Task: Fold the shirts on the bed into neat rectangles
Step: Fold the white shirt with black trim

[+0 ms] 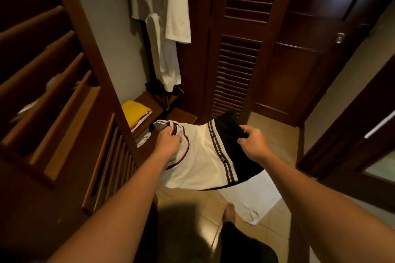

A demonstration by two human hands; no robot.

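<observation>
At the far left stands a louvred wooden door, swung open, its slats running at an angle. Just past its edge, low on a wooden shelf, lies a stack of folded clothes with a yellow piece on top. Above the shelf a white robe hangs down along the wall.

The shirt is held in the air in front of the person, above the tiled floor, between the shelf and a second louvred door. It is folded into a rough rectangle: the left part is white with a collar trimmed in red and dark stripes, a black band of small white lettering crosses it, and the right part is black. Its lower edge sags a little.

The left hand grips the collar end, fingers curled into the cloth and knuckles up, the forearm reaching forward from the lower left. The right hand pinches the black end, thumb under and fingers curled over the top edge, the forearm coming in from the lower right.

Below the shirt a white towel lies on the floor. At the far right is a dark wooden door with a round metal knob.
</observation>
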